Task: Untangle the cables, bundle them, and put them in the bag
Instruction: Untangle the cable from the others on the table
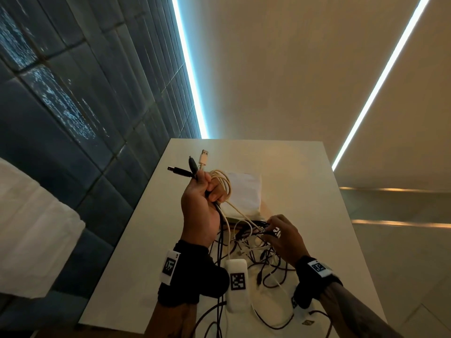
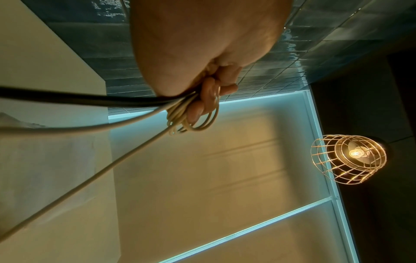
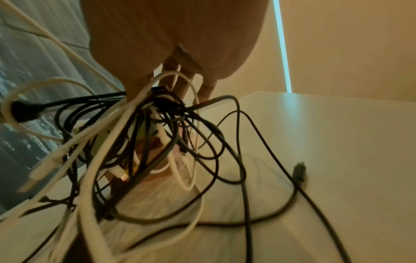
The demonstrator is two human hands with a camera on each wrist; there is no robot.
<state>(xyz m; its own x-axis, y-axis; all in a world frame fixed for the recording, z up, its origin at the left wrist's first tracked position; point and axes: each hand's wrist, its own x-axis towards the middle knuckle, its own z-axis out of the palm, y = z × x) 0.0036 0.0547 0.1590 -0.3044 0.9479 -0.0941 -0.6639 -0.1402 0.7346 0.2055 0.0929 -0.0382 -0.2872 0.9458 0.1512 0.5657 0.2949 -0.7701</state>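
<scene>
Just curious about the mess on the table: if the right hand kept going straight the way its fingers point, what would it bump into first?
The right hand is already in the cable tangle, so more cables come first. Beyond them probably lies the white bag on the table; depth is unclear.

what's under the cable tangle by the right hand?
The white bag lies on the table, its near edge running under the tangle. How far it extends beneath is hidden by cables and the right hand.
</scene>
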